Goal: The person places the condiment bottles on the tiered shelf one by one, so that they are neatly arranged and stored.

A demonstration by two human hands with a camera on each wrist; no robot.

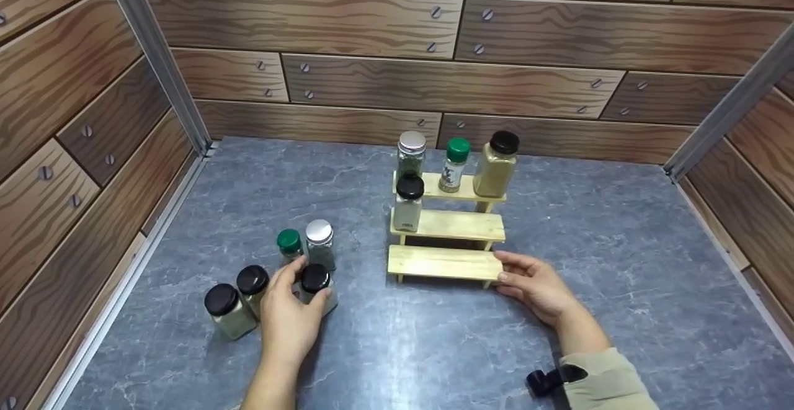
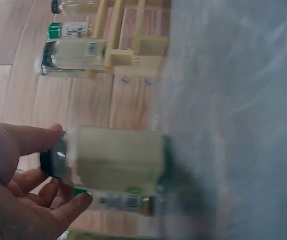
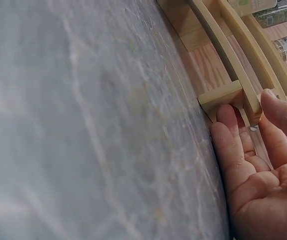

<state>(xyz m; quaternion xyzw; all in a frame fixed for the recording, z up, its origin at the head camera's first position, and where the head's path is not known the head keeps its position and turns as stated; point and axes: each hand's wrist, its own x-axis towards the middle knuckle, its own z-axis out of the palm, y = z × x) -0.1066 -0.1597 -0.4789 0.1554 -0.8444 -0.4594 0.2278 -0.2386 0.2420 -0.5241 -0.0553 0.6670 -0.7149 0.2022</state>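
My left hand [image 1: 291, 317] pinches a black-capped spice jar [image 2: 118, 157] by its cap, thumb on one side and fingers on the other. Close by stand a green-capped jar [image 1: 289, 242], a silver-capped jar [image 1: 320, 245] and two more black-capped jars [image 1: 232, 317]. At the right end of the lowest step of a three-tier wooden rack [image 1: 443, 263], my right hand [image 1: 536, 289] grips the edge between thumb and fingers. The middle step bears a black-capped jar [image 1: 407, 205] at its left end.
Silver-capped [image 1: 410, 152], green-capped [image 1: 454, 168] and large black-capped [image 1: 496, 165] jars stand along the rack's top step. Wood-patterned panels [image 1: 372, 81] close off the back and sides of the grey marbled tabletop [image 1: 595, 242].
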